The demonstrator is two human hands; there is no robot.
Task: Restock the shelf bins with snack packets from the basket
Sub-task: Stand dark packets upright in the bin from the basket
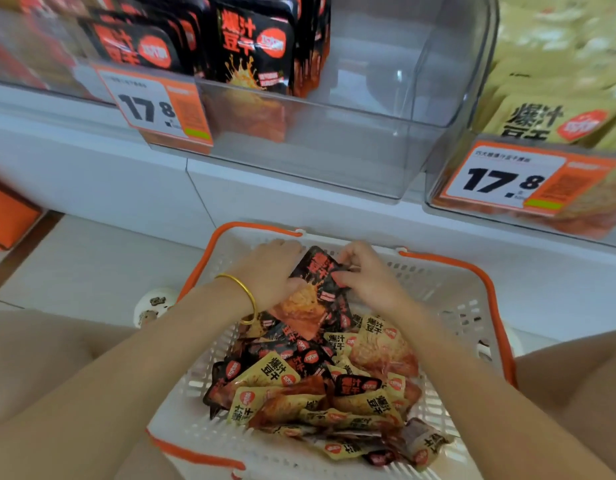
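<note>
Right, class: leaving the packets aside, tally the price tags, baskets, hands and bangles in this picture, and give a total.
Price tags: 2
Basket: 1
Hands, left hand and right hand, both holding a black packet: 2
Bangle: 1
Total: 6

A white slotted plastic basket with an orange rim (472, 299) is set on the floor before a white shelf (126, 174). A heap of small black and yellow snack packets (317, 386) is piled in its near half. Over its far half, a black foil packet (317, 289) is held between the left grip (268, 271) and the right grip (365, 275). On the shelf, a clear plastic bin (386, 109) is placed in the middle, with upright black packets (254, 46) stood in its left part. A bin of yellow packets (541, 116) is set to its right.
</note>
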